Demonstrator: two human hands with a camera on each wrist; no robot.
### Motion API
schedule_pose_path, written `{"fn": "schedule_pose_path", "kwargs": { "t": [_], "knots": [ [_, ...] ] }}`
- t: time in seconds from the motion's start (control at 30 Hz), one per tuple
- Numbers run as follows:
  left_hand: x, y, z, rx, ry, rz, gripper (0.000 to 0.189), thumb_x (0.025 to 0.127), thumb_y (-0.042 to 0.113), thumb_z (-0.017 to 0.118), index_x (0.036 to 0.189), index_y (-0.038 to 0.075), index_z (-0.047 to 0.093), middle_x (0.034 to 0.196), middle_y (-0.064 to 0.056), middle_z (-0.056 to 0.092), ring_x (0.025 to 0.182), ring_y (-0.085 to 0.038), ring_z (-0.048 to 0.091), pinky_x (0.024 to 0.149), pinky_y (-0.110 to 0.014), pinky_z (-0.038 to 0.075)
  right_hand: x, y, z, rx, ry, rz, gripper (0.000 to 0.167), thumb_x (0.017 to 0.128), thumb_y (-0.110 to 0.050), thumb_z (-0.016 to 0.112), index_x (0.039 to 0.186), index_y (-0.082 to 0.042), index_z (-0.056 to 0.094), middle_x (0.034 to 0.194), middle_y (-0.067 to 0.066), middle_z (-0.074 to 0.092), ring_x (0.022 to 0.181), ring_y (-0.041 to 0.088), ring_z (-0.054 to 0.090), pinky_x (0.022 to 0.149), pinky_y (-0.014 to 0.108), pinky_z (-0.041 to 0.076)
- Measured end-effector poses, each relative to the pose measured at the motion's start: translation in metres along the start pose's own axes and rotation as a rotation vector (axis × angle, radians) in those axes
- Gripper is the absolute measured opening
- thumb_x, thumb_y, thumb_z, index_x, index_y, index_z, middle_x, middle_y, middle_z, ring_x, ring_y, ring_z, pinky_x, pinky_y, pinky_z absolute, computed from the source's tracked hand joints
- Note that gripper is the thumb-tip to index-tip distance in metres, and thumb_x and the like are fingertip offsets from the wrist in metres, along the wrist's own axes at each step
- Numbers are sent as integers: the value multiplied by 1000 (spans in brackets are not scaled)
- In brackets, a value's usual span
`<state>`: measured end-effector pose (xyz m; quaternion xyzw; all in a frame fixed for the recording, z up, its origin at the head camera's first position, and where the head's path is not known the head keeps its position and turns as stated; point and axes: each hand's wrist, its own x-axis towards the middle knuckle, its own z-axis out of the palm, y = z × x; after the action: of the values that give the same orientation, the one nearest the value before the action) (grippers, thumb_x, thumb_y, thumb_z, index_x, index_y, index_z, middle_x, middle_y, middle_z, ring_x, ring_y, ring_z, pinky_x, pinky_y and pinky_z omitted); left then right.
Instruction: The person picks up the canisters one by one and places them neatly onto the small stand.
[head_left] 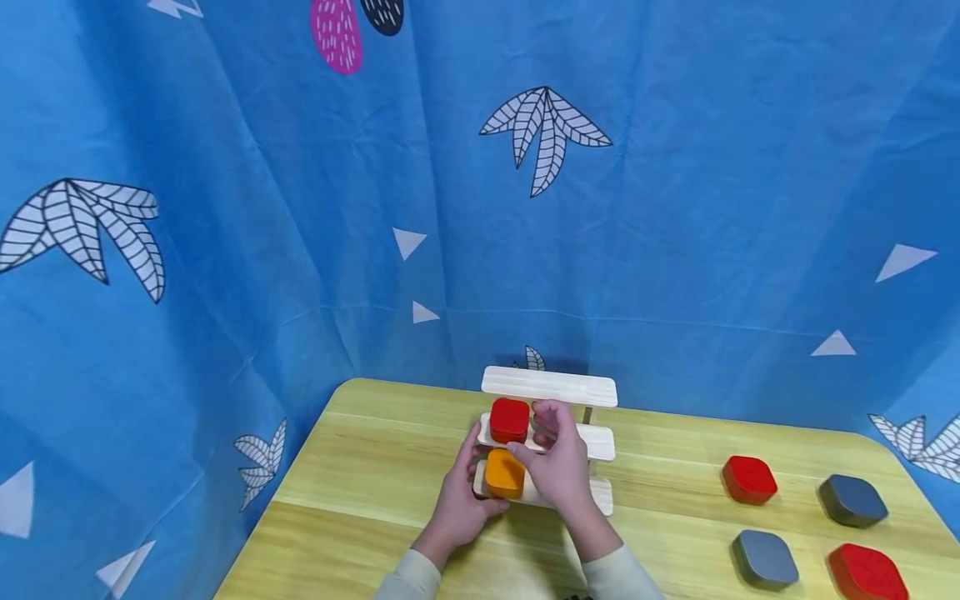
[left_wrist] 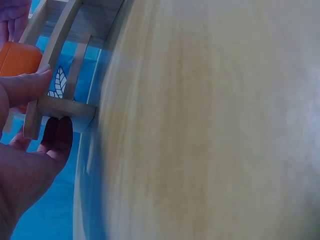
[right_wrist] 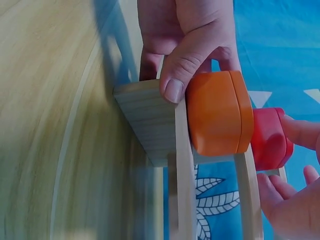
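Observation:
A wooden three-tier shelf (head_left: pixel 549 385) stands near the table's back edge. On its middle tier sits a red rounded box (head_left: pixel 509 419); an orange rounded box (head_left: pixel 505 472) is on the bottom tier, toward the left end. My left hand (head_left: pixel 459 503) grips the shelf's left end, thumb in front and fingers behind, as the left wrist view (left_wrist: pixel 25 160) shows. Around the red box's right side is my right hand (head_left: pixel 558 458), its fingers loosely bent. In the right wrist view its thumb touches the red box (right_wrist: pixel 268 140) at the edge, while the other fingertips lie close below.
To the right on the wooden table (head_left: pixel 675 517) lie two more red boxes, one farther back (head_left: pixel 750 480) and one near the front (head_left: pixel 868 572). Beside them are two grey boxes, a back one (head_left: pixel 852 500) and a front one (head_left: pixel 765 558). A blue patterned curtain (head_left: pixel 675 250) hangs behind.

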<state>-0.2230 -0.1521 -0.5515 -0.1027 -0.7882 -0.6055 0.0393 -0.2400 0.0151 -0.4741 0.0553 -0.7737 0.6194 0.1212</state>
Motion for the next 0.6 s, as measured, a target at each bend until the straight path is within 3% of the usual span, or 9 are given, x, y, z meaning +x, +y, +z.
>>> {"fn": "schedule_pose_path", "kwargs": {
  "t": [0.2, 0.6],
  "knots": [
    [0, -1, 0, -2, -1, 23, 122, 70, -12, 84, 161, 30, 16, 141, -4, 49, 124, -27, 52, 106, -49, 41, -3, 0, -5, 22, 2, -27, 60, 73, 8, 85, 122, -6, 53, 126, 15, 62, 113, 37, 61, 93, 46, 53],
    [0, -2, 1, -7, -4, -15, 124, 69, -12, 84, 160, 38, 16, 140, 0, 49, 125, -24, 51, 107, -47, 40, -12, 3, -18, 48, 37, -7, 60, 72, 5, 87, 121, -6, 54, 124, 8, 63, 112, 27, 62, 94, 39, 52]
  ]
}}
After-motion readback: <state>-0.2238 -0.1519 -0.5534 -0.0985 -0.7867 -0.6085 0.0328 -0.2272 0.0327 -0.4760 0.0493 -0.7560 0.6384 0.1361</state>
